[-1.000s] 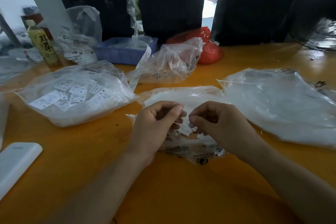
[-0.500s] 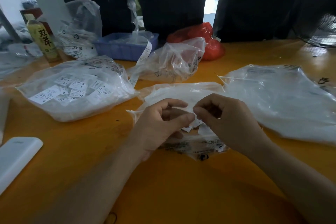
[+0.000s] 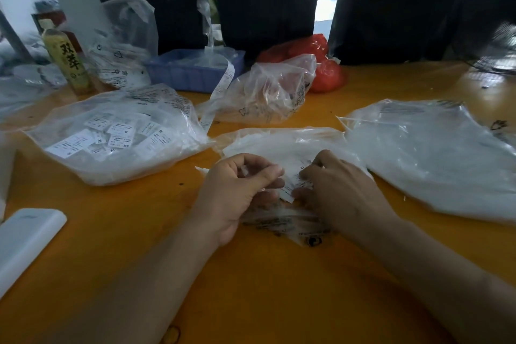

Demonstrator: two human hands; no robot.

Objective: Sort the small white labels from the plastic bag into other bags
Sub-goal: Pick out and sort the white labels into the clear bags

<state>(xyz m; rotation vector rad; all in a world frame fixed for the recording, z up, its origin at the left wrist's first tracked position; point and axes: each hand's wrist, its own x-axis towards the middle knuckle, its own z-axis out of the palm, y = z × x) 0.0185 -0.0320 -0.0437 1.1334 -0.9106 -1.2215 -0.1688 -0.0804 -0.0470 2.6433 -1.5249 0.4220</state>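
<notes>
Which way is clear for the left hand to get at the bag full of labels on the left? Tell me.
Probably yes, straight across: the left hand has only bare orange table between it and the bag of labels. But its fingers pinch clear plastic of the middle bag, so that must be let go first.

- the right hand (image 3: 339, 193) has dropped from its raised position half a second ago and now rests on the middle bag (image 3: 284, 145), fingers curled down onto the labels (image 3: 296, 186).
- the left hand (image 3: 240, 190) has moved slightly apart from the right hand; its thumb and fingers now pinch a fold of clear plastic rather than meeting the right fingertips.
- the labels now lie exposed between the two hands, more of their printed faces visible than one second ago.
</notes>
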